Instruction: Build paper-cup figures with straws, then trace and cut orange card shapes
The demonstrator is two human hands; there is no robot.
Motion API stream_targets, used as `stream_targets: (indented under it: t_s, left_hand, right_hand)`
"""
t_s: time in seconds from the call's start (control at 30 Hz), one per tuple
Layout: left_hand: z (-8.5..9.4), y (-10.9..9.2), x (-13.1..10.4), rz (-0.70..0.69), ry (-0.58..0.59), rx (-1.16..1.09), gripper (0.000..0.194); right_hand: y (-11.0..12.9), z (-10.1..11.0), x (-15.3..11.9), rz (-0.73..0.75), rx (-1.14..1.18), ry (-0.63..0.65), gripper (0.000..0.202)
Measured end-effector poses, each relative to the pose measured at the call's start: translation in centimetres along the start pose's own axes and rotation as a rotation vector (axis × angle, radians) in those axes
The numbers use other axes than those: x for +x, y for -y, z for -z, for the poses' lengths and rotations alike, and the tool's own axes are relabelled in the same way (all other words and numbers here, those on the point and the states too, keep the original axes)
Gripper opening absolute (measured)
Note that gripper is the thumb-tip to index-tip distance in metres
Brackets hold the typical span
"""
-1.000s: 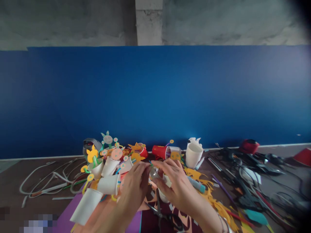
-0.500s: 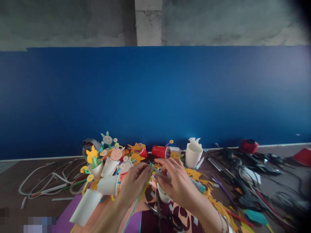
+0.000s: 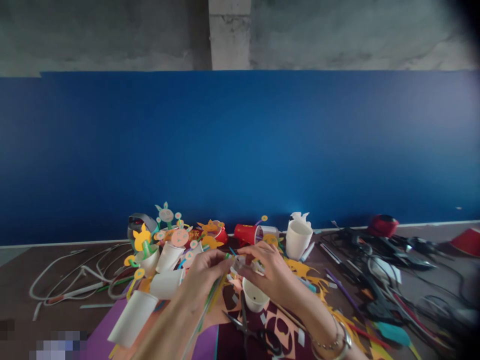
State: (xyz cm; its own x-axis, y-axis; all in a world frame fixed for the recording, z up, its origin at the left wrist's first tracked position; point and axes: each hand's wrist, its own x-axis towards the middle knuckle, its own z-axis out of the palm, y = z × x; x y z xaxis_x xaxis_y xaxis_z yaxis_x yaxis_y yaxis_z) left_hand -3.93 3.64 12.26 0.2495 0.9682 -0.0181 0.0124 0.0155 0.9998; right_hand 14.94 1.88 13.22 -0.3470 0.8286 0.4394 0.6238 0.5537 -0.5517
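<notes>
My left hand (image 3: 204, 277) is closed in a pinch on a bundle of thin green, yellow and whitish strips (image 3: 210, 300), which slants down toward me. Close beside it, my right hand (image 3: 268, 272) pinches a small whitish, crumpled-looking piece (image 3: 239, 263) near the strips' upper end; its kind cannot be made out. A thin blue tip pokes out above the fingers. Below my right hand stands a white paper cup (image 3: 255, 296), its mouth toward me and a dark dot inside. Black-handled scissors (image 3: 245, 330) lie open in front of the cup.
White paper cups (image 3: 134, 320) with paper animal faces (image 3: 180, 236) crowd the left. Red cups (image 3: 245, 234) and a white cup (image 3: 299, 239) stand or lie behind. Orange paper scraps (image 3: 302, 270) are at right, then a glue gun (image 3: 386, 302) and tangled cables. A blue wall panel (image 3: 240, 150) borders the table.
My right hand has turned slightly and drawn back, uncovering more of the cup beneath. The whitish piece between my hands now shows more clearly. My left hand has shifted slightly left.
</notes>
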Motion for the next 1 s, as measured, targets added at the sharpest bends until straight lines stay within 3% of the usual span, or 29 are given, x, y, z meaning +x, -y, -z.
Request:
stream_targets:
  t_s: [0.17,0.23,0.3,0.37,0.53,0.63,0.73,0.8,0.87,1.0]
  left_hand:
    - [1.3,-0.5,0.0,-0.099,0.016,0.367,0.026]
    - [2.0,-0.3,0.0,-0.115,0.035,0.542,0.024]
    - [2.7,0.0,0.0,-0.108,0.060,0.728,0.022]
    - [3.2,0.3,0.0,-0.101,0.081,0.881,0.019]
    - [3.9,0.8,0.1,-0.071,0.162,0.972,0.017]
    - [4.0,1.0,0.1,-0.072,0.169,0.999,0.019]
    - [4.1,0.9,0.1,-0.083,0.186,0.992,0.019]
    - [4.1,0.8,0.0,-0.085,0.216,0.977,0.018]
    - [4.2,0.7,-0.1,-0.093,0.262,0.968,0.018]
    - [4.6,0.4,-0.2,-0.093,0.330,0.971,0.019]
  right_hand:
    - [0.5,0.7,0.0,-0.012,0.019,0.036,0.023]
    - [1.2,1.0,-0.8,-0.044,0.020,0.153,0.017]
    - [1.8,0.5,-2.0,-0.070,-0.004,0.367,0.016]
    - [2.1,-1.5,-3.6,-0.078,-0.142,0.503,0.015]
    - [0.8,-9.3,-7.4,-0.167,-0.635,0.653,0.028]
    - [-0.7,-11.2,-9.3,-0.158,-0.712,0.505,0.040]
    - [-1.7,-10.9,-10.7,-0.161,-0.746,0.390,0.020]
    - [-1.9,-10.5,-11.0,-0.175,-0.746,0.370,0.019]
    - [-1.8,-10.1,-10.8,-0.199,-0.730,0.393,0.023]
    - [-1.4,-8.2,-10.2,-0.297,-0.597,0.563,0.035]
